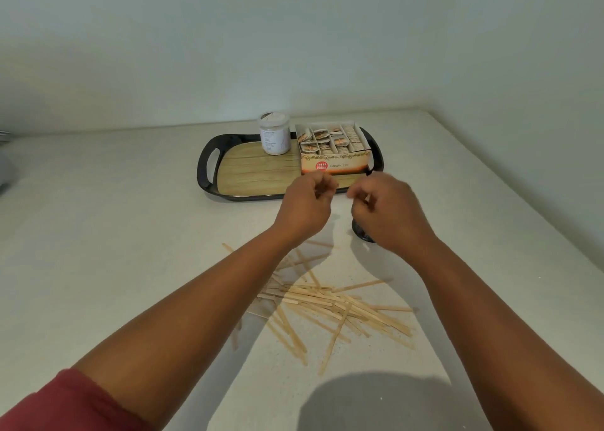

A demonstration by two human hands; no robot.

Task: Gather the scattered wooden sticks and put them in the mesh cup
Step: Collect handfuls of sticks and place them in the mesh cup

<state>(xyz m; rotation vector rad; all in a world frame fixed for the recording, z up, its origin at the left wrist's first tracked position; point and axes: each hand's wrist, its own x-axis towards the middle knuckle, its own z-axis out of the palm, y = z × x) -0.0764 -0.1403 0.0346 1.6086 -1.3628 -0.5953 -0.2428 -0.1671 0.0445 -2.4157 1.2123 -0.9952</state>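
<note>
**Hands raised above the sticks, near the cup**

Both hands hang in the air over the pale worktop (98,234), close together and just in front of the black tray (204,169). Left hand (305,208) has its fingers curled inward; whether they pinch a stick cannot be told, since the fingertips are blurred. Right hand (389,211) is also curled, its fingers bent toward the left hand, and what it holds, if anything, cannot be made out either.

Under the right hand stands the dark mesh cup (362,231), mostly hidden by that hand; only its lower part shows, resting on the worktop just beside the tray's near edge. Scattered wooden sticks (330,303) lie in a loose, crossed heap on the worktop nearer the person, between the two forearms, apart from the cup.

On the tray's wood-patterned floor stand a white lidded jar (274,134) at the back and, touching its right side, an open box of tea sachets (333,151). A red sleeve (65,404) covers the left upper arm.
</note>
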